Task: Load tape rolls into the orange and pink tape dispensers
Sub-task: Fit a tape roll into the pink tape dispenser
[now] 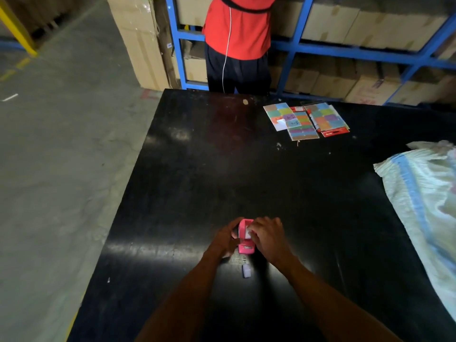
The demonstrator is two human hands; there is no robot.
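Observation:
A pink tape dispenser [245,245] stands on the black table [197,169] near its front middle, cutter end toward me. My left hand [225,239] grips its left side. My right hand [267,236] is over its top right, fingers pressed on a whitish tape roll [248,233] seated in the dispenser. A small pale lilac piece [246,270] lies on the table just in front of the dispenser, between my forearms. No orange dispenser is in view.
Colourful sticker cards in packs [306,120] lie at the table's far right. A white woven sack [424,191] covers the right edge. A person in a red shirt [238,28] stands behind the table at blue shelving with cardboard boxes [370,28]. Concrete floor lies left.

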